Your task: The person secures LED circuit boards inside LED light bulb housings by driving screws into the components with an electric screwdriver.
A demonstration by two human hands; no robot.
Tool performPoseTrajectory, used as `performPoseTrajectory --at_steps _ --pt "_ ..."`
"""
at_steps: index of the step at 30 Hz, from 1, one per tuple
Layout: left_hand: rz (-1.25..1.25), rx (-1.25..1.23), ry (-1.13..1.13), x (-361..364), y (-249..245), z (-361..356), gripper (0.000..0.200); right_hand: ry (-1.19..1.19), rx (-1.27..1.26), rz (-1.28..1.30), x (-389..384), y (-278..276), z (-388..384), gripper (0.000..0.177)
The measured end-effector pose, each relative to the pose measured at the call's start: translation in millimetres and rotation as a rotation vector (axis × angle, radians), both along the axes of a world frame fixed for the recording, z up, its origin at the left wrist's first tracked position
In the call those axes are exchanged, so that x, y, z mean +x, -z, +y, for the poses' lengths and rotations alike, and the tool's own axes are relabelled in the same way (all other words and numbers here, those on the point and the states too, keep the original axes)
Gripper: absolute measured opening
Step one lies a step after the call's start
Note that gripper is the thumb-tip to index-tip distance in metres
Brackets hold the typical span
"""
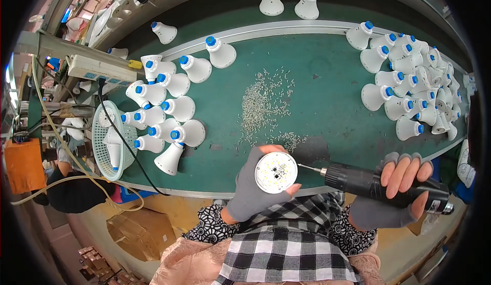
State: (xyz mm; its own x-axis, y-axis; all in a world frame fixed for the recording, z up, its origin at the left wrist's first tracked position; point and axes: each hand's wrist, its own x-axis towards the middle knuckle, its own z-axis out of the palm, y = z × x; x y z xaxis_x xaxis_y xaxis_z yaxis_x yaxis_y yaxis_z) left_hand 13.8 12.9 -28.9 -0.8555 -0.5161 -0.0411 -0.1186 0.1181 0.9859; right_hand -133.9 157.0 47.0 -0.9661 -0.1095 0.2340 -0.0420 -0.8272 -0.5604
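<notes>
In my left hand, gloved in grey with bare fingertips, is a light bulb housing, its round LED board facing up. My right hand, in a matching glove, wraps its fingers around a black electric screwdriver. The thin bit of the screwdriver points left, its tip close to the right rim of the bulb housing. Just beyond my left hand lies a heap of small screws, scattered across the green table.
White bulb housings with blue caps stand in groups at left and right. A pale green basket holds more at the left edge. A black cable runs down from a power strip. Two housings stand on the far ledge.
</notes>
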Motion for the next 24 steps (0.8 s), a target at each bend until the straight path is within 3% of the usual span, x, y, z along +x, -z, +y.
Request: performPoseTrajectory --at_steps 1,9,24 --pt "0.013 0.059 -0.046 0 -1 3 0.068 -0.015 0.022 0.006 1 2 4 0.03" --pt "-0.061 -0.145 -0.134 -1 -5 10 0.067 -0.014 0.043 0.1 15 6 0 0.039" --pt "-0.038 -0.152 -0.134 0 -1 10 0.064 -0.07 0.082 0.148 22 7 -2 0.039"
